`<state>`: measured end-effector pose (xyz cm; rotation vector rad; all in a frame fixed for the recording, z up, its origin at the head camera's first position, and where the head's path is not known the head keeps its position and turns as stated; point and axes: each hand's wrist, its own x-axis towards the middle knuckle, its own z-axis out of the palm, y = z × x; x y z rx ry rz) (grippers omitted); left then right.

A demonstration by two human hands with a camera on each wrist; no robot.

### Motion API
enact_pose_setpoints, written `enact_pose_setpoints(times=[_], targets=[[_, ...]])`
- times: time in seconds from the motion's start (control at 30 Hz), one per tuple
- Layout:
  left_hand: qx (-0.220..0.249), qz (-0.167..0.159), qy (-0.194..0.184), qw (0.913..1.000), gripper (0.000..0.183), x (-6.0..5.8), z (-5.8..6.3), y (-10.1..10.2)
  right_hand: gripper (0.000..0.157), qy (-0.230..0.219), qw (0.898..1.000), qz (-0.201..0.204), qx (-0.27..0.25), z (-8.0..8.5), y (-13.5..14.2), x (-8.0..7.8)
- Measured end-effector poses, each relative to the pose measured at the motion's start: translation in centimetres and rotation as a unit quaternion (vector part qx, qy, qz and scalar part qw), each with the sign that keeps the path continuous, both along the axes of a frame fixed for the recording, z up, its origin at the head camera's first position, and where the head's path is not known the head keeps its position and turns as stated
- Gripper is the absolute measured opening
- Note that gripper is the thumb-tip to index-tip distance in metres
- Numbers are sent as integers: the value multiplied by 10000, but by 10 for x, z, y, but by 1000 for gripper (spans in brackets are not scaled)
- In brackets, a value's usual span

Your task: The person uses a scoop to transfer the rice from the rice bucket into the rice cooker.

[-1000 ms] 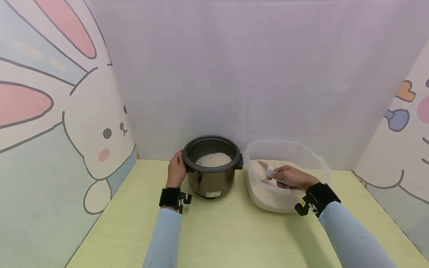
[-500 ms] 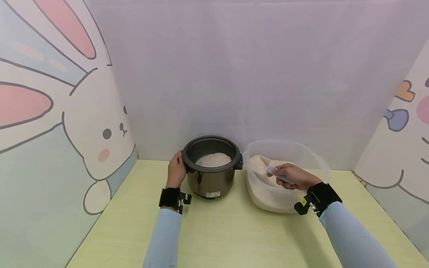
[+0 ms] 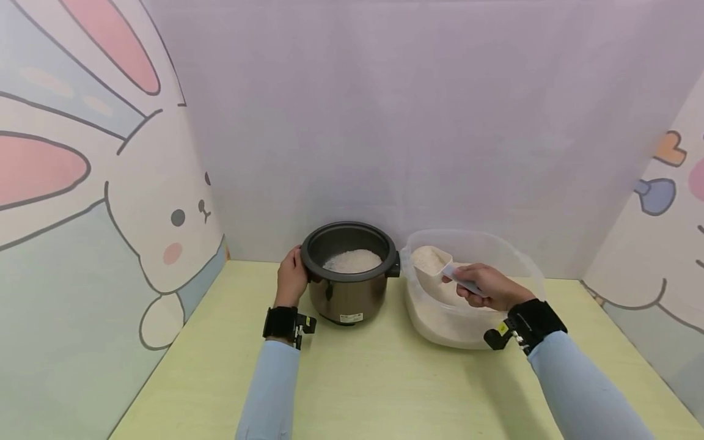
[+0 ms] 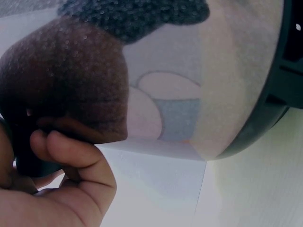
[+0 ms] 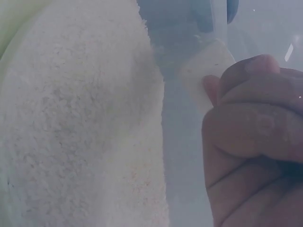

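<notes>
Round brown metal cooker (image 3: 348, 296): far edge of pale-green worktop (image 3: 379, 385), white rice (image 3: 354, 261) inside; my curled left hand (image 3: 291, 284) grips it.
White plastic scoop (image 3: 448, 272): heaped, unpoured (I judge); my curled right hand (image 3: 489, 287) grips it.

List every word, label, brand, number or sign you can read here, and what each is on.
Readable text: none in any view.
White label low on the front of the rice cooker: print too small and blurred to read.
Yellow patch on the right wrist device: too small to tell whether it bears writing.
</notes>
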<state>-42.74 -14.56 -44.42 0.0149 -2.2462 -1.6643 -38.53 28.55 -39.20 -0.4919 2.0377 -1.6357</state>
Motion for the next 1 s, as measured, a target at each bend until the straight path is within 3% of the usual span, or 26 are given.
enact_pose_setpoints(times=[0.43,1.0], targets=[[33,26,-70,10000,44,-3,2,0,53,-73,9981,-332,-512,2,3,-1],[-138,126,-42,9998,43,-4,-2,1,40,-60,9896,-210,-1425,12,0,4]])
